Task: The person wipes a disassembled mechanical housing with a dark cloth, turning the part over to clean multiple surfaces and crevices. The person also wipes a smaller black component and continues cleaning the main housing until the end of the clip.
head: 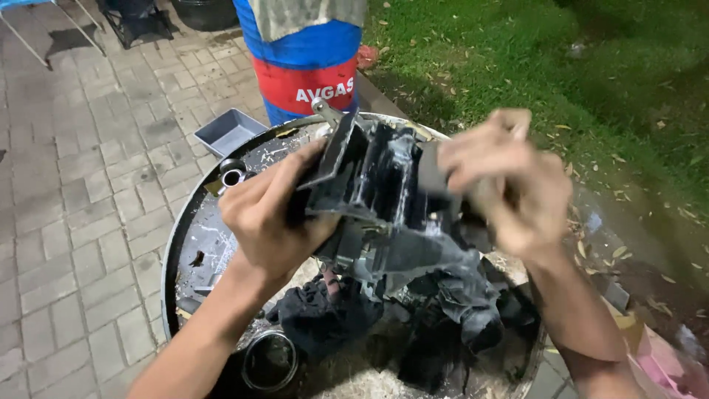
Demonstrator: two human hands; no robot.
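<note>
Two hands, left hand point(269, 214) and right hand point(506, 188), clasping grimy finned engine block point(384, 199) above drum top point(193, 236).

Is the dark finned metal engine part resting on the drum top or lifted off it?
Lifted off. The left hand and right hand hold the finned engine part above the rags on the drum top.

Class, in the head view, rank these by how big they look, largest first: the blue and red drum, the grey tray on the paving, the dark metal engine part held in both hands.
1. Dark metal engine part, though nearness to the camera inflates it.
2. Blue and red drum, farther off and cut by the frame.
3. Grey tray.
</note>
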